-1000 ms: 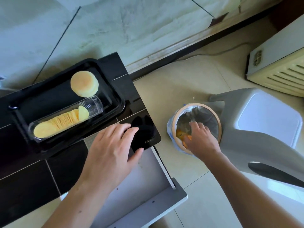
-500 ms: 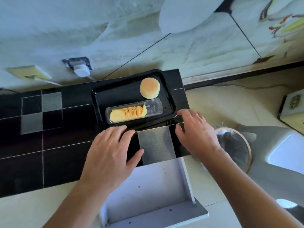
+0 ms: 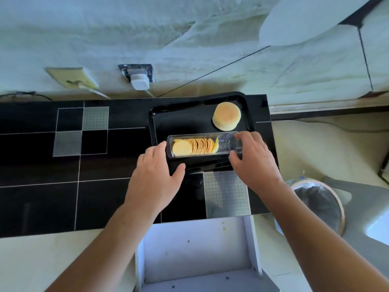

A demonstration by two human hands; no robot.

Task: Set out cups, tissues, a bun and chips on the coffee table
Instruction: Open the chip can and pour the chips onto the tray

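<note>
On the black tray [image 3: 155,114] at the desk's [image 3: 37,199] two o'clock corner, both hands have moved onto the clear chips tub [image 3: 203,145], left hand [image 3: 156,177] and right hand [image 3: 255,158] grasping its ends, ready to lift, bun [image 3: 226,119] just beyond.

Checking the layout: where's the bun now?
Head view: the bun sits in the far right corner of the black tray, just behind the clear chip container.

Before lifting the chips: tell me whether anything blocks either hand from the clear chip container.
Nothing visible does. The left hand is at one end of the chip container and the right hand at the other. The bun sits beyond it on the black tray.
</note>
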